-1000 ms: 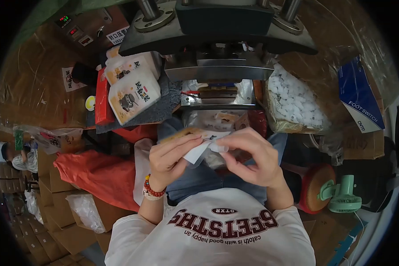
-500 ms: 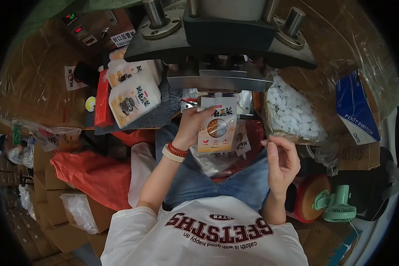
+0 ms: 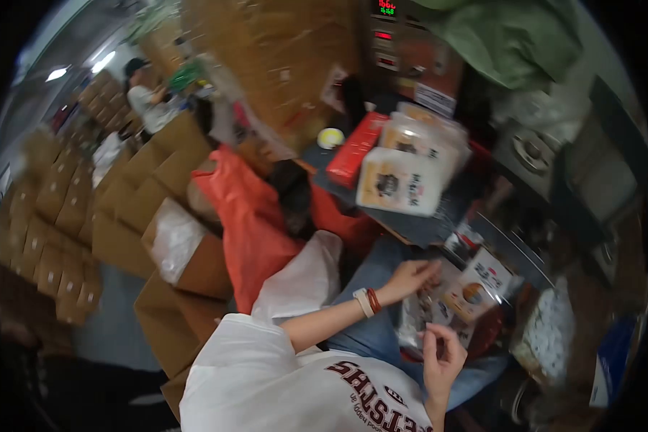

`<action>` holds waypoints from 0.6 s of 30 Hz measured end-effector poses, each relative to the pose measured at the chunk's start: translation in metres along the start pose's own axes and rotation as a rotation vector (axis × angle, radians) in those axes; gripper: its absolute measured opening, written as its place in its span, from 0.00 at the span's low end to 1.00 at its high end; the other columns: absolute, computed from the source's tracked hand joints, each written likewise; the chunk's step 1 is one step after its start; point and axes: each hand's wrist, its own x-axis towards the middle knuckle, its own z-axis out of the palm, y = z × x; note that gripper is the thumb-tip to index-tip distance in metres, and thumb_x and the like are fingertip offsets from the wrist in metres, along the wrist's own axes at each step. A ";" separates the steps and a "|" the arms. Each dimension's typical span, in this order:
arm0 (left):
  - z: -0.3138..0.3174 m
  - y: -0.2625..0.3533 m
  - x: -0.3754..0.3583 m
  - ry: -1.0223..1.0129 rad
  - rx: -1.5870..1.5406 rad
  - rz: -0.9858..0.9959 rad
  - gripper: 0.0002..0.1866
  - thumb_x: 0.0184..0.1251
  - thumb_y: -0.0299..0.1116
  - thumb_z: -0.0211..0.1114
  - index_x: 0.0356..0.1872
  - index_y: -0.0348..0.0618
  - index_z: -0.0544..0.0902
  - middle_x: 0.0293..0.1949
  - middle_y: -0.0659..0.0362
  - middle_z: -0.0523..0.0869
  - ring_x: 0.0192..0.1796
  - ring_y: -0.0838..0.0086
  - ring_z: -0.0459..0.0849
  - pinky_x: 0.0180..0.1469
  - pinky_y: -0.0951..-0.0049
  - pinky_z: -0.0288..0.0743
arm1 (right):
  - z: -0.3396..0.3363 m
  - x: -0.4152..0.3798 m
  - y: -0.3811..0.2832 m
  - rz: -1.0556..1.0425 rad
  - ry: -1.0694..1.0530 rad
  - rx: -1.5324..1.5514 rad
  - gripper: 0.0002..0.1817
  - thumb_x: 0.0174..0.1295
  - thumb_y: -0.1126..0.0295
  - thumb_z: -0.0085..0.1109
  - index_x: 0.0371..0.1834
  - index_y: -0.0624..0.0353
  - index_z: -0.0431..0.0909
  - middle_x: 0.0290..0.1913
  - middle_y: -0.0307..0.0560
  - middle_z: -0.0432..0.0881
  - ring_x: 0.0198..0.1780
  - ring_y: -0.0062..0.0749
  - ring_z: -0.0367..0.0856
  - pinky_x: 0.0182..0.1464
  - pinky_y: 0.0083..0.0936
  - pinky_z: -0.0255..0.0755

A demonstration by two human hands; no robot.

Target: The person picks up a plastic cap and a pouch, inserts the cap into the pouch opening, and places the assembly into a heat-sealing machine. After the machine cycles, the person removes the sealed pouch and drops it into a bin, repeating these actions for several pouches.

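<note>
A printed pouch [image 3: 477, 286] with a round window hangs tilted at the sealing machine's metal bar [image 3: 513, 248]. My left hand [image 3: 410, 279], with a beaded and a pale bracelet at its wrist, reaches beside the pouch with fingers stretched out; a gap shows between them, though motion blurs the fingertips. Below the pouch my right hand [image 3: 443, 356] is raised with curled fingers, thumb and forefinger close together; anything pinched there is too small to make out. On my lap, under the hands, lies clear plastic packaging [image 3: 412, 320].
A stack of printed pouches [image 3: 399, 183] lies beside a red box [image 3: 356, 150] on the bench. White small parts fill a box [image 3: 549, 335] at right. Orange cloth [image 3: 248, 230] and open cartons [image 3: 173, 306] stand at left. Another person [image 3: 150, 101] is farther back.
My view has swung left, bringing cartons and another person into sight. My left hand has let go of the pouch, which stays at the machine. The right hand remains raised and curled.
</note>
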 end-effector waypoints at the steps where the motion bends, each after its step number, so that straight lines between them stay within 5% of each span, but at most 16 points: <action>1: -0.018 -0.001 -0.021 0.111 0.366 0.055 0.22 0.69 0.52 0.59 0.42 0.39 0.83 0.36 0.56 0.86 0.34 0.70 0.84 0.37 0.70 0.78 | 0.013 0.000 -0.001 -0.023 -0.112 -0.006 0.08 0.59 0.83 0.58 0.41 0.66 0.80 0.31 0.45 0.82 0.27 0.22 0.79 0.28 0.16 0.69; 2: -0.031 -0.003 -0.041 0.212 0.729 0.074 0.20 0.68 0.50 0.59 0.42 0.41 0.84 0.41 0.54 0.86 0.40 0.64 0.85 0.40 0.67 0.78 | 0.021 0.003 0.003 -0.080 -0.283 -0.028 0.08 0.58 0.82 0.60 0.41 0.66 0.80 0.30 0.47 0.81 0.28 0.29 0.79 0.29 0.21 0.70; 3: -0.046 -0.014 -0.063 0.254 0.867 0.172 0.17 0.66 0.44 0.60 0.52 0.48 0.81 0.54 0.46 0.80 0.56 0.54 0.79 0.55 0.57 0.73 | 0.031 0.009 0.002 -0.104 -0.341 -0.005 0.08 0.58 0.82 0.60 0.41 0.66 0.80 0.30 0.47 0.81 0.28 0.29 0.79 0.29 0.21 0.70; 5: -0.062 -0.051 -0.103 0.405 1.121 0.236 0.22 0.64 0.47 0.61 0.56 0.48 0.79 0.60 0.44 0.75 0.61 0.52 0.73 0.59 0.57 0.69 | 0.050 0.021 -0.004 -0.264 -0.674 -0.092 0.09 0.57 0.79 0.61 0.42 0.66 0.80 0.32 0.51 0.81 0.30 0.35 0.80 0.32 0.25 0.72; 6: -0.067 -0.063 -0.121 0.493 1.380 0.299 0.27 0.62 0.50 0.62 0.60 0.49 0.76 0.65 0.43 0.70 0.67 0.51 0.67 0.63 0.56 0.65 | 0.066 0.029 -0.002 -0.359 -0.712 -0.071 0.10 0.59 0.77 0.60 0.43 0.66 0.80 0.28 0.46 0.82 0.30 0.25 0.81 0.34 0.23 0.74; 7: -0.064 -0.062 -0.140 0.275 1.189 -0.029 0.38 0.59 0.52 0.64 0.69 0.49 0.65 0.72 0.40 0.56 0.70 0.44 0.60 0.67 0.50 0.59 | 0.084 0.037 0.002 -0.298 -0.787 0.002 0.10 0.60 0.76 0.60 0.44 0.66 0.79 0.28 0.47 0.82 0.30 0.25 0.81 0.34 0.24 0.74; 9: -0.081 -0.118 -0.131 0.309 1.263 0.336 0.39 0.60 0.53 0.63 0.69 0.44 0.64 0.71 0.38 0.56 0.70 0.42 0.60 0.66 0.48 0.59 | 0.128 0.059 0.012 -0.130 -0.935 0.048 0.10 0.61 0.74 0.60 0.45 0.65 0.79 0.28 0.47 0.82 0.30 0.26 0.81 0.35 0.25 0.74; 10: -0.069 -0.100 -0.131 0.443 1.006 0.269 0.36 0.61 0.52 0.61 0.65 0.40 0.67 0.69 0.38 0.59 0.68 0.42 0.62 0.65 0.48 0.60 | 0.153 0.073 0.018 -0.023 -0.995 0.015 0.11 0.61 0.72 0.60 0.45 0.65 0.78 0.28 0.47 0.82 0.30 0.27 0.81 0.36 0.25 0.74; 12: -0.054 -0.065 -0.145 0.399 1.151 0.154 0.34 0.60 0.50 0.62 0.62 0.38 0.69 0.67 0.38 0.62 0.67 0.43 0.63 0.66 0.51 0.61 | 0.206 0.097 0.065 -0.184 -0.991 -0.067 0.10 0.62 0.71 0.59 0.44 0.65 0.78 0.28 0.48 0.83 0.30 0.31 0.82 0.37 0.26 0.75; 14: -0.054 -0.071 -0.142 0.438 1.231 0.157 0.36 0.59 0.50 0.62 0.64 0.38 0.67 0.67 0.38 0.62 0.67 0.43 0.63 0.65 0.51 0.61 | 0.243 0.120 0.142 -0.255 -1.082 -0.324 0.13 0.61 0.68 0.58 0.46 0.62 0.79 0.38 0.59 0.84 0.40 0.48 0.85 0.41 0.37 0.77; 18: -0.064 -0.076 -0.139 0.394 1.241 0.181 0.37 0.58 0.48 0.62 0.65 0.38 0.65 0.66 0.38 0.62 0.66 0.44 0.64 0.64 0.52 0.62 | 0.241 0.124 0.204 -0.165 -1.257 -1.446 0.24 0.54 0.52 0.62 0.52 0.49 0.82 0.52 0.50 0.83 0.53 0.41 0.83 0.54 0.37 0.76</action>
